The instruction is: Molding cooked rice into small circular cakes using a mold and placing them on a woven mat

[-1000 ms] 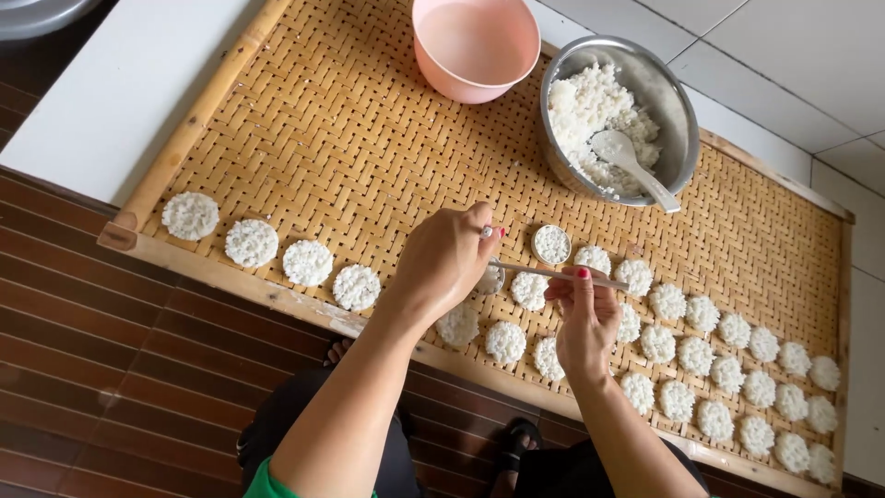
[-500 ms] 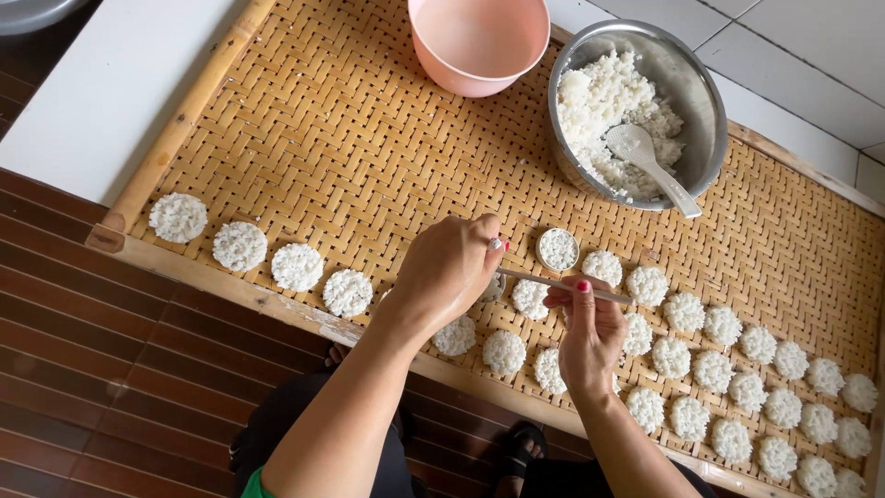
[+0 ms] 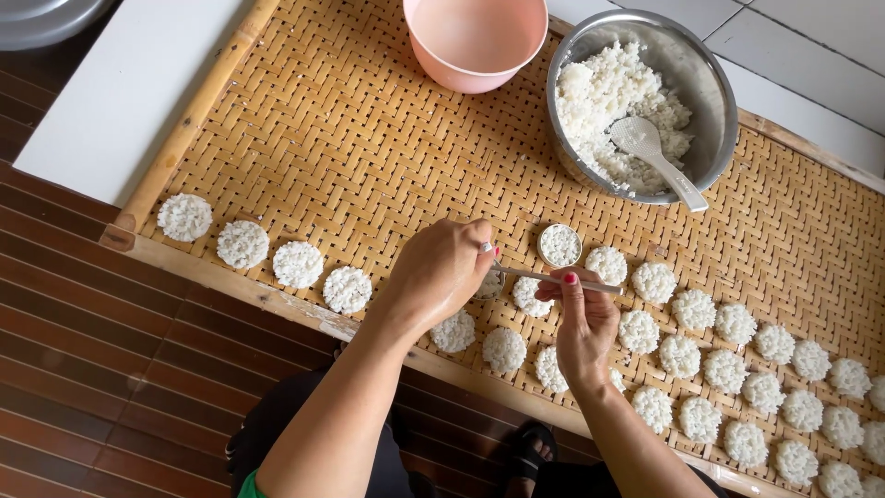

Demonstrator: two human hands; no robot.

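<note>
My left hand (image 3: 438, 275) is curled over the near rows of round white rice cakes (image 3: 659, 355) on a woven bamboo tray (image 3: 341, 157). Its fingertips close on the left end of a thin metal tool (image 3: 544, 275). My right hand (image 3: 585, 327) pinches the same tool near its other end. A small round mould filled with rice (image 3: 560, 244) stands just beyond the tool. One rice cake (image 3: 489, 286) is partly hidden under my left hand.
A steel bowl of loose cooked rice (image 3: 710, 101) with a white plastic spoon (image 3: 650, 152) stands at the tray's far right, a pink bowl (image 3: 475, 41) beside it. More rice cakes (image 3: 267, 254) line the near left edge. Dark wooden floor (image 3: 101, 369) lies below.
The view has drifted a little toward the bowls. Both hands stay together on the metal tool, close to the filled mould.
</note>
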